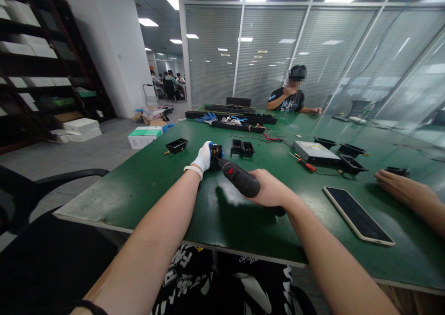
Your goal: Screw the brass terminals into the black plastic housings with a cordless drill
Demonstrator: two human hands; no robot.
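Note:
My left hand [203, 157], in a white and blue work glove, is closed around a black socket module [216, 152] with brass-coloured contacts, held over the green table. My right hand [267, 187] is bare and wrapped round the grip of a black cordless screwdriver [239, 177] with a red button. The tool's tip points at the module and appears to touch it; the exact contact point is too small to make out. Just right of the module, a pair of similar black modules [242, 148] sits on the table. To the left lies a black rectangular housing [176, 145].
A phone [358, 215] and a co-worker's hand [396, 183] are on the right. Behind them are a silver metal box [316, 152], a red-handled screwdriver [308, 166] and several black housings [351, 150]. Long black strips [229, 116] lie at the back. Another person [287, 97] sits across.

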